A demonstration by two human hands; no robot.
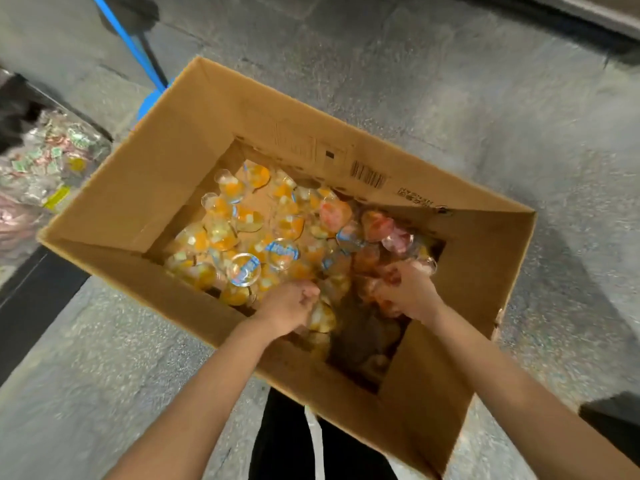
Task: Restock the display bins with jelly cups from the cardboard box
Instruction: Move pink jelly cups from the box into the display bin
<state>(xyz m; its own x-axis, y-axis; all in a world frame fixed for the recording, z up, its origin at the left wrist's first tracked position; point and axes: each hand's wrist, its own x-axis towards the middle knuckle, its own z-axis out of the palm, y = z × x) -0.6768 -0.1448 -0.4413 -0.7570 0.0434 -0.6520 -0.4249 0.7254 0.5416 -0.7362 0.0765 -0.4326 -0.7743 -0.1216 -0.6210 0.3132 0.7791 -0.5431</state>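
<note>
An open cardboard box (180, 161) stands on the floor below me, flaps up. Several clear jelly cups (249, 237) with orange filling lie loose inside, with pink ones (334, 211) toward the right. My left hand (289, 308) is inside the box near its front wall, fingers curled round an orange jelly cup (323, 318) that shows beneath it. My right hand (407, 292) is also in the box, fingers curled over pink jelly cups (382, 294) at the right side. The picture is blurred, so the exact hold is hard to read.
A clear display bin (52, 161) with small wrapped sweets sits at the left edge. A blue pole (128, 43) leans behind the box. Grey speckled floor surrounds the box. My dark trousers show below between my arms.
</note>
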